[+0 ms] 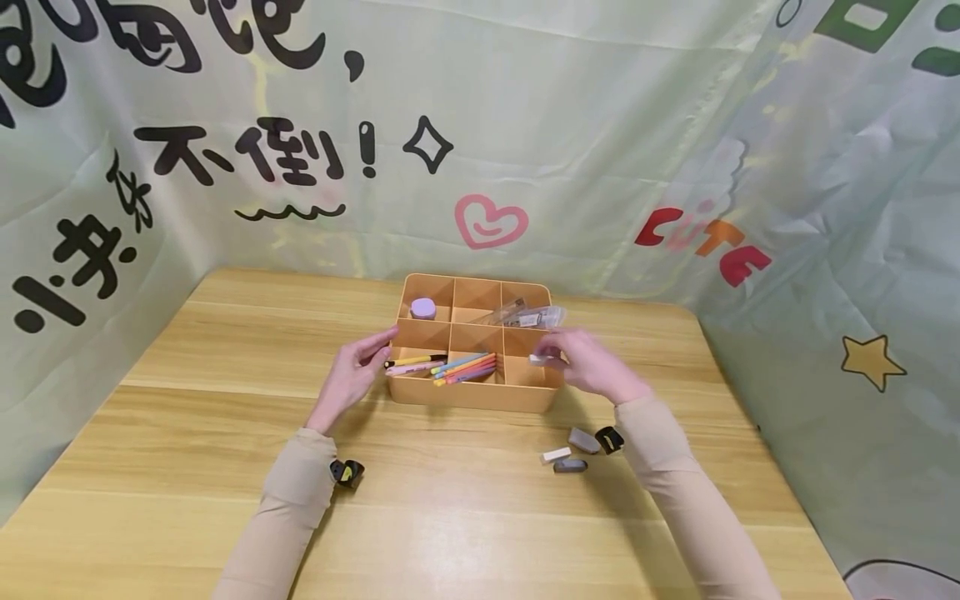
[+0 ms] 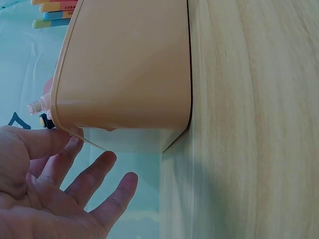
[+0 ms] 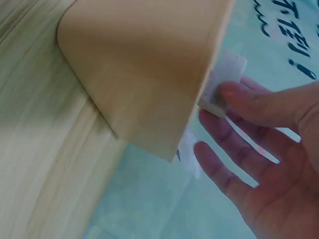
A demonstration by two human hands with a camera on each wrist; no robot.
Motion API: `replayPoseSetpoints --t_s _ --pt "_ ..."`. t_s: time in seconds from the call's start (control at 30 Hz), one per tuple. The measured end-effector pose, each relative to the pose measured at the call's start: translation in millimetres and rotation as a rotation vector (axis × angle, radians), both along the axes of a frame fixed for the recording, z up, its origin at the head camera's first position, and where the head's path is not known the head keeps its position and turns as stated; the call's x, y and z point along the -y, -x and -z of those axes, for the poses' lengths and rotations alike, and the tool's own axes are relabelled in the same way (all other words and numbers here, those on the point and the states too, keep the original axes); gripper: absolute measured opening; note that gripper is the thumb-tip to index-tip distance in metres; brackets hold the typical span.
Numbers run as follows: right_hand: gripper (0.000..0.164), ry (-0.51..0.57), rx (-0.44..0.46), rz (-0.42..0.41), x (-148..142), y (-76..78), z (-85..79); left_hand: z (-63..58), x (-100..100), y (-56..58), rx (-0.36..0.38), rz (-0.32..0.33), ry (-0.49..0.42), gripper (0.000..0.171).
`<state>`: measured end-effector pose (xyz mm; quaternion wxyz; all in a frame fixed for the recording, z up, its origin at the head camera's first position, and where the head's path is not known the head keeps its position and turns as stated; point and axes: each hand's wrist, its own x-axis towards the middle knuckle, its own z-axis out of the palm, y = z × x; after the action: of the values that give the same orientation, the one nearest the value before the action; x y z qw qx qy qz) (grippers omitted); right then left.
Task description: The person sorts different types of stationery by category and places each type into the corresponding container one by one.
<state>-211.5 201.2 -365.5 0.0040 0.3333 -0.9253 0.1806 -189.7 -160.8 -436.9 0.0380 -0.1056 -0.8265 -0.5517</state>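
Note:
A tan desk organizer [image 1: 472, 396] with several compartments stands on the table. My left hand [image 1: 354, 372] is at its left side, thumb and index fingertips right at the rim and the other fingers loosely extended in the left wrist view. Between thumb and fingers my right hand [image 1: 592, 363] pinches a white eraser [image 3: 227, 79], over the front right compartment. Pens [image 1: 415, 362] lie in the front left compartment and colored markers [image 1: 467, 368] lean in the front middle one. On the table near my right wrist are a white eraser [image 1: 556, 455], a grey block [image 1: 583, 440] and a dark grey block [image 1: 571, 466].
In the back left compartment sits a small purple object [image 1: 423, 308]. Clear plastic items [image 1: 534, 317] stick out over the back right compartment's edge. A printed cloth [image 1: 600, 167] hangs behind and beside the wooden table [image 1: 420, 517].

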Motion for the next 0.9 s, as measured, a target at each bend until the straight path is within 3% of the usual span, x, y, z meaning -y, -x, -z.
replayPoseSetpoints --t_s 0.17,0.27,0.4,0.6,0.9 --pt "0.023 -0.115 0.024 -0.045 11.2 8.0 3.8 -0.1 0.6 -0.2 -0.002 -0.002 -0.003 0.04" --pt "0.017 -0.174 0.025 -0.065 19.0 12.5 7.2 -1.3 1.1 -1.2 0.001 0.001 -0.015 0.04" --pt "0.005 -0.238 0.091 -0.076 26.5 18.1 13.5 -2.6 0.9 -2.4 0.007 0.007 -0.028 0.04" --pt "0.014 -0.26 0.17 -0.055 29.5 22.7 21.0 -2.1 0.4 -2.3 0.016 0.009 -0.023 0.04" --pt "0.015 -0.313 0.133 -0.016 34.9 28.7 27.6 -2.7 0.5 -2.5 0.01 -0.003 -0.016 0.04"
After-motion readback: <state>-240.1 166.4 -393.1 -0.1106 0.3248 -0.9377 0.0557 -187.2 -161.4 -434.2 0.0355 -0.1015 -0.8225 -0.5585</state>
